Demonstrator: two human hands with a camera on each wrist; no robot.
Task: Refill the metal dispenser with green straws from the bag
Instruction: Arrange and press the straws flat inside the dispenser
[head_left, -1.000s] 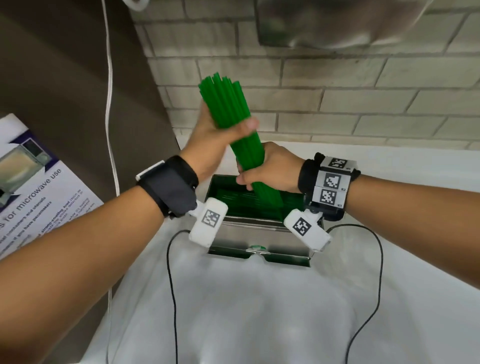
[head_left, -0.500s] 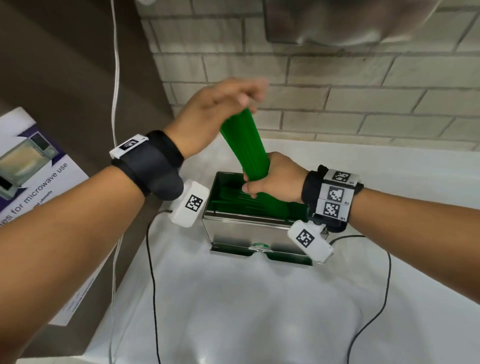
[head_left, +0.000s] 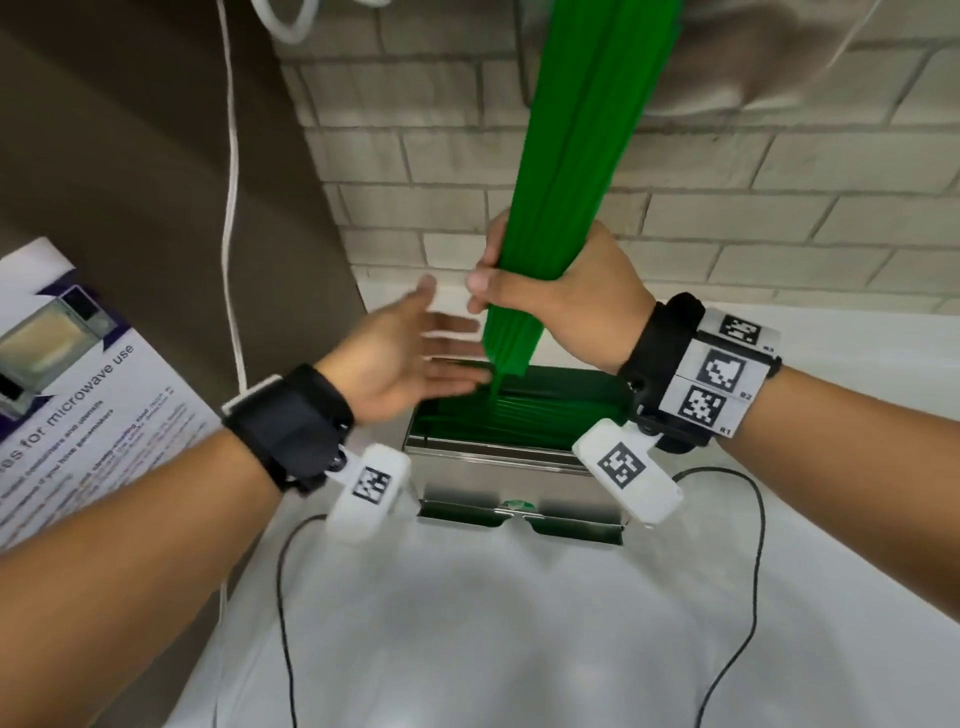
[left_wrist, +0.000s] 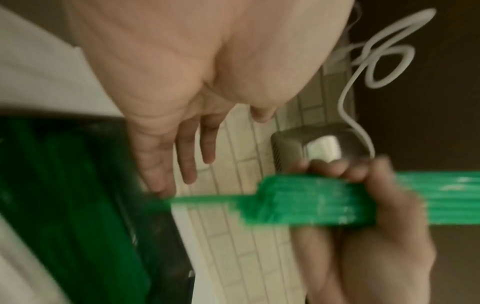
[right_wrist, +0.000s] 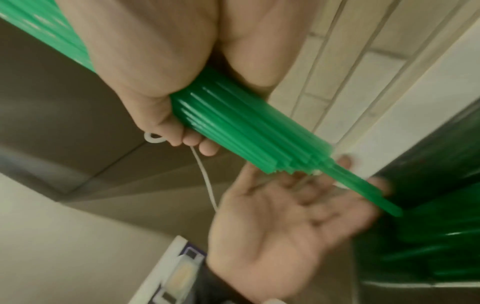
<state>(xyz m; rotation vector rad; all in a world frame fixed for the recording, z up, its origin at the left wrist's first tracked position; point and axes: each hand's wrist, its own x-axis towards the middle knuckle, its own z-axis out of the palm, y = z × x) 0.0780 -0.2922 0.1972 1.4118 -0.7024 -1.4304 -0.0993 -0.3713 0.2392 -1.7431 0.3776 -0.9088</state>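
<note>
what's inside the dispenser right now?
Green straws lie flat inside the open dispenser. One straw from the bundle in the right hand pokes in. How deep the pile goes is hidden by the walls.

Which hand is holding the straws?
The right hand: its fingers curl round the straws above the dispenser. The left hand is flat and holds nothing.
</note>
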